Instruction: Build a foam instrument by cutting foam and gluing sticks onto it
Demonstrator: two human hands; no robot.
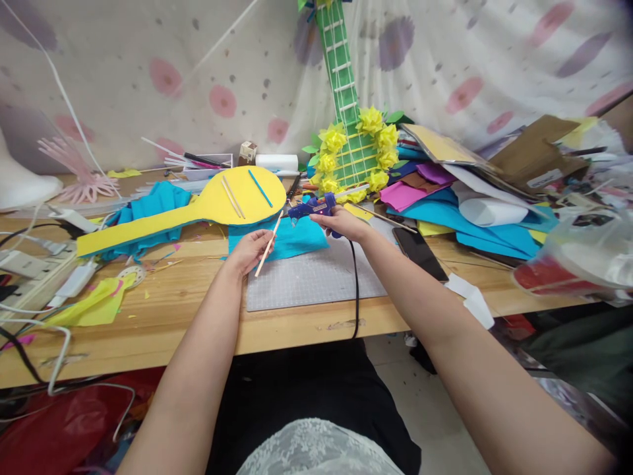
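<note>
A thin pale wooden stick (268, 248) is pinched in the fingers of my left hand (250, 251), tilted up and to the right. My right hand (341, 222) is wrapped round a blue hot glue gun (311, 208); its nozzle points left, close to the stick's upper end. Behind my left hand lies a yellow guitar-shaped piece (237, 177) with blue edges. Two pale sticks (232, 196) and a blue stick (260, 189) rest on its round body. Blue crepe paper (301, 239) and a grey cutting mat (306, 284) are under my hands.
A green guitar (353, 142) with yellow paper flowers leans on the curtain at the back. Coloured paper (445, 204) is piled on the right, near a black phone (420, 253) and a plastic cup (573, 257). Cables and a power strip (34, 284) crowd the left. The glue gun's cord (355, 290) hangs over the table edge.
</note>
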